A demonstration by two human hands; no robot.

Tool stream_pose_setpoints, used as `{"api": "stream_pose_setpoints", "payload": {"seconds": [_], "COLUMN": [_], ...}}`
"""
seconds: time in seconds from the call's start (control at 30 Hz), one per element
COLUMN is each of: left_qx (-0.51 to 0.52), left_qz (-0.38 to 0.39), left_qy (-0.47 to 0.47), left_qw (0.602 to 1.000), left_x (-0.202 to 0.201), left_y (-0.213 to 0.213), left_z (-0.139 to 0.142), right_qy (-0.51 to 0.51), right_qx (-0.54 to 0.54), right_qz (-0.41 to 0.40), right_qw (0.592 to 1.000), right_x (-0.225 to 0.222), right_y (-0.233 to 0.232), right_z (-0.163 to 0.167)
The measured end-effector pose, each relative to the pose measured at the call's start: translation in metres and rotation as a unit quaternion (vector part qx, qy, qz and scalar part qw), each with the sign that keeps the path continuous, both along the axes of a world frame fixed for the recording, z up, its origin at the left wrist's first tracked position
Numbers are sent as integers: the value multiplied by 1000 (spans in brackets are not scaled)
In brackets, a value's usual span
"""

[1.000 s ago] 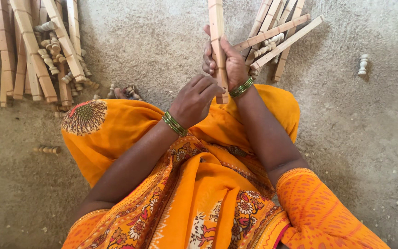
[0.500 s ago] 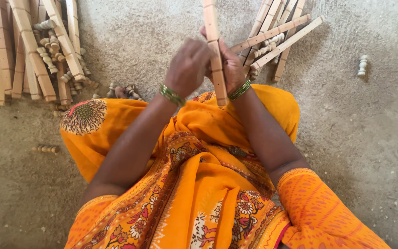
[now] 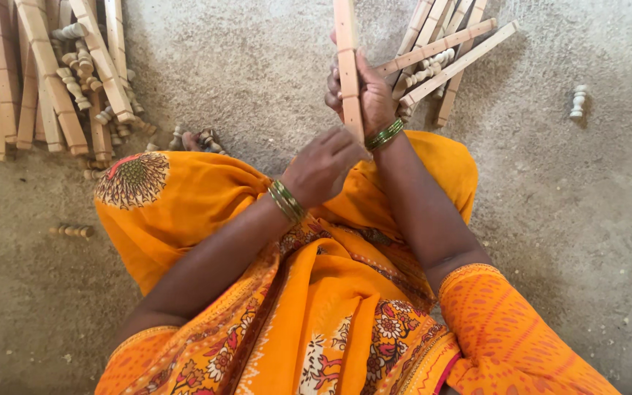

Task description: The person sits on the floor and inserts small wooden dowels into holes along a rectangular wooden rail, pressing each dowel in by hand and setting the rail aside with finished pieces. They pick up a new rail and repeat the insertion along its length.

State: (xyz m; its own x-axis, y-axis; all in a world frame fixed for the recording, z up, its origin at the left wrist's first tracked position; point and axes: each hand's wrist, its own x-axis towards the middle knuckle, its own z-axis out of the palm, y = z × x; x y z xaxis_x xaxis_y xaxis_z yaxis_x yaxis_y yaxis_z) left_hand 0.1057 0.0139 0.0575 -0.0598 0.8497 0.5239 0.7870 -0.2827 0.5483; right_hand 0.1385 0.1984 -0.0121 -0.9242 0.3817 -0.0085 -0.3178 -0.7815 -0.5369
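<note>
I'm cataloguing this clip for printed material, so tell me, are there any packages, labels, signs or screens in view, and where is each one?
None in view: no package, label, sign or screen.
Only bare wood: the slat gripped by the right hand, with the left hand at its lower end.
Slat piles and turned pegs lie on the floor, unmarked.

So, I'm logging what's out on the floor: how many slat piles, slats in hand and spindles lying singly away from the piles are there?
Slat gripped in the right hand: 1
Slat piles: 2
Lone turned spindles: 2
Total: 5
</note>
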Motion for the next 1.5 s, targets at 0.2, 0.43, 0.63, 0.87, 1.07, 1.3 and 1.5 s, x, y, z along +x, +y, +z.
{"api": "stream_pose_setpoints", "payload": {"seconds": [0.2,0.43,0.63,0.87,1.07,1.3,1.5], "left_qx": [-24,-5,-9,69,112,67,44], "left_qz": [-25,31,80,94,197,143,73], "left_qy": [-99,-136,-54,-7,-3,-48,-37], "left_qw": [994,990,995,993,974,986,996], "left_x": [-13,-19,-15,-20,-87,-58,3], "left_y": [19,18,18,25,62,46,5], "left_z": [12,14,2,-29,-35,-31,-37], "right_qy": [6,-10,-45,-63,-68,-73,-5], "right_qx": [-54,-5,-33,-42,-51,-59,-3], "right_qz": [-21,-39,-53,-60,11,-17,-27], "right_qw": [998,999,997,995,996,995,1000], "right_x": [-1,-2,-3,-6,-5,-4,-6], "right_y": [7,6,5,-1,-19,-10,-1], "right_z": [-7,-16,-16,-9,-13,-20,-15]}}
